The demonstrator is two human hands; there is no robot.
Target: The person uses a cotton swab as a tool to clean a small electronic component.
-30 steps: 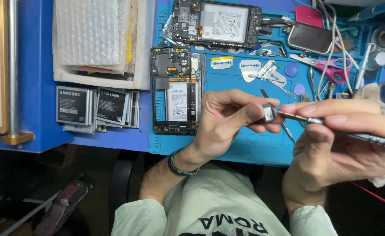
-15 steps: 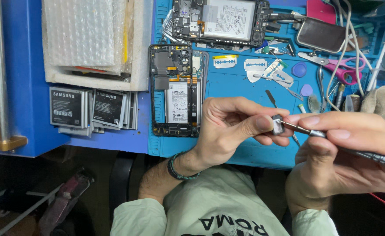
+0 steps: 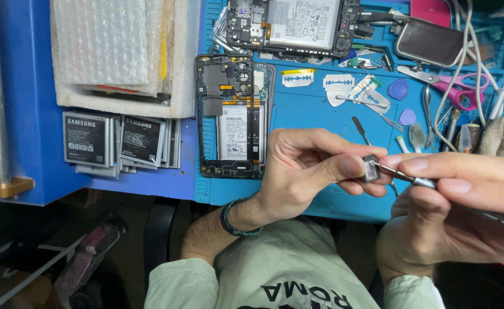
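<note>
My left hand [image 3: 303, 169] pinches a small dark square phone part [image 3: 371, 169] between thumb and fingertips over the front of a blue work mat [image 3: 309, 114]. My right hand [image 3: 452, 212] holds a thin metal-tipped tool [image 3: 412, 178] like a pen, and its tip touches the small part. An opened phone [image 3: 232, 117] with its white battery showing lies on the mat just left of my left hand. A second opened phone [image 3: 295, 26] lies at the mat's far edge.
Several flat black batteries [image 3: 117, 143] are stacked on the blue table at left, in front of a foam box with bubble wrap [image 3: 114, 54]. Razor blades [image 3: 298, 77], picks, pink-handled scissors [image 3: 455, 86], a dark phone [image 3: 429, 40] and cables crowd the mat's right.
Both hands stay together on the small part. The view has shifted slightly, so the hands sit a little lower and further right in the frame.
</note>
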